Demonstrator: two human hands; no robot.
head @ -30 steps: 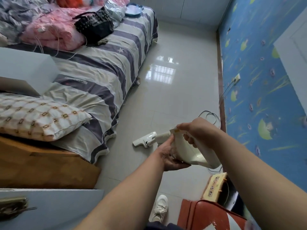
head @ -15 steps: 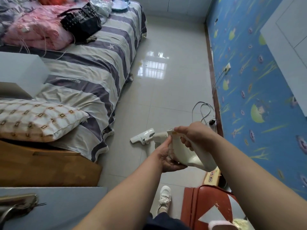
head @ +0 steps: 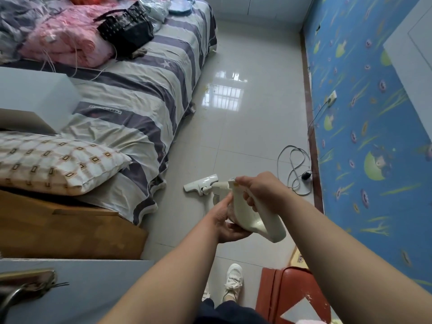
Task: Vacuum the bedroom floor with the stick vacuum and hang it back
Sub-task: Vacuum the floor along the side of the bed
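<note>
Beside the bed (head: 140, 101), I hold the vacuum (head: 253, 219) two-handed: right hand (head: 259, 192) curled round the handle, left hand (head: 228, 220) gripping its underside. Long axis runs ahead-down, nozzle (head: 201, 182) on the floor (head: 245, 127), bed side.

t+1.0 s | my view swung right, then back | stick vacuum (head: 247, 213) floor head (head: 201, 185) edged slightly forward | cable plug (head: 305, 176) now in sight

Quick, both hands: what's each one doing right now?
Left hand: holding the stick vacuum, fingers curled round its body from underneath.
Right hand: holding the same vacuum by its handle.
</note>
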